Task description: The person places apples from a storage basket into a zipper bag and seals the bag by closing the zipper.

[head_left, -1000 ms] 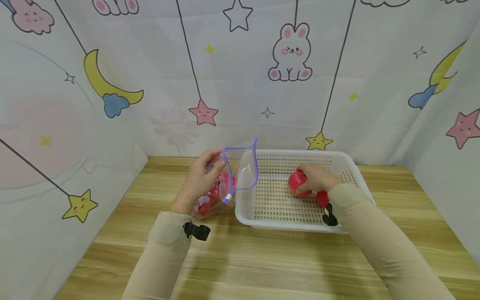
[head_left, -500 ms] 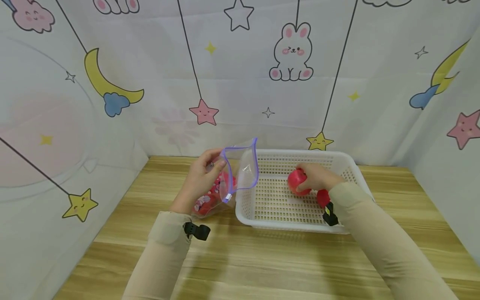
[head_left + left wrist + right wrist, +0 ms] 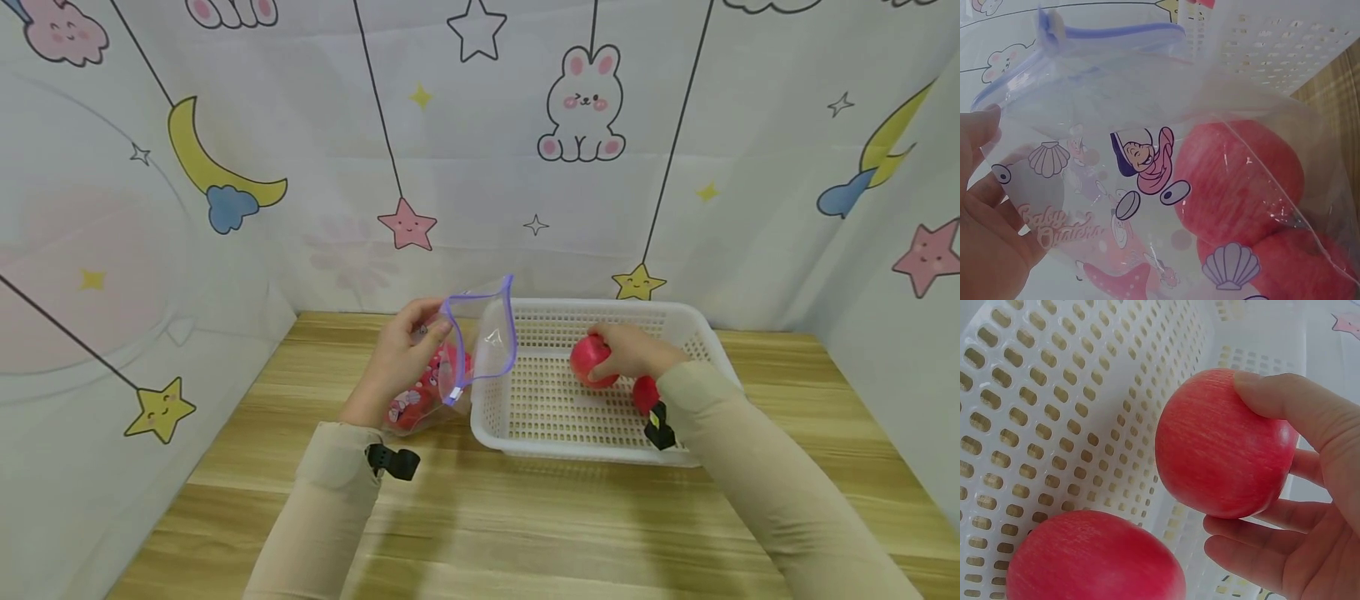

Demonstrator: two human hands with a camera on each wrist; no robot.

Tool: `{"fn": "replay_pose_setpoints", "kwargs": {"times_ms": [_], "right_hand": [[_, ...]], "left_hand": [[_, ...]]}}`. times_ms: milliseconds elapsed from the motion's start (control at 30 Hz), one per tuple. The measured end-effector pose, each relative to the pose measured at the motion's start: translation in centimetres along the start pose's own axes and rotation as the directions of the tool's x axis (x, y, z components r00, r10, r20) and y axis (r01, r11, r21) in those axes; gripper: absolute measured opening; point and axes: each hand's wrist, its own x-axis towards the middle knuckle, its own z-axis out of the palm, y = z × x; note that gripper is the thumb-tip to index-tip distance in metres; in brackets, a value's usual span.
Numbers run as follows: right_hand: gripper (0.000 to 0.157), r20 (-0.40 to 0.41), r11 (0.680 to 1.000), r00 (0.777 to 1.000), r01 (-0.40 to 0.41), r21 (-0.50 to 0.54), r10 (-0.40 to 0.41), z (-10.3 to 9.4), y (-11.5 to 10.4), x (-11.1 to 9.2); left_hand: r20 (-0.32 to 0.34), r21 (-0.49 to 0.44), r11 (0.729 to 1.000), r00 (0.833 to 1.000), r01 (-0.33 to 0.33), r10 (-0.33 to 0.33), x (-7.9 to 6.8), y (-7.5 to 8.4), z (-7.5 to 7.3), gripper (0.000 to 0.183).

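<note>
My left hand point(image 3: 401, 350) pinches the rim of a clear zip bag point(image 3: 1129, 187) by its purple zip edge, and the bag's mouth gapes toward the basket. Inside the bag lie red apples point(image 3: 1241, 181), seen through the printed plastic with shells and cartoon figures. Over the white basket point(image 3: 585, 454), my right hand point(image 3: 633, 352) grips a red apple point(image 3: 1222, 444), thumb on top and fingers curled beneath. A second apple point(image 3: 1094, 559) rests in the basket below, partly hidden in the head view by the wrist camera.
The basket, with perforated walls, stands on a wood-grain table point(image 3: 525, 517), right beside the bag. Behind and at both sides hangs a white curtain point(image 3: 480, 167) printed with stars, moons and a rabbit.
The right hand and its apple have shifted slightly left and up within the basket. The left hand and the bag have stayed nearly still.
</note>
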Motion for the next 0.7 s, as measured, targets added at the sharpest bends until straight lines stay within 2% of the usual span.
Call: {"fn": "replay_pose_setpoints", "kwargs": {"times_ms": [700], "right_hand": [[0.077,-0.007,0.999,1.000,0.030,-0.016,-0.030,-0.4,-1.3,-0.6]], "left_hand": [[0.006,0.013,1.000,1.000,0.016,-0.016,-0.1,0.2,-0.1,0.036]]}}
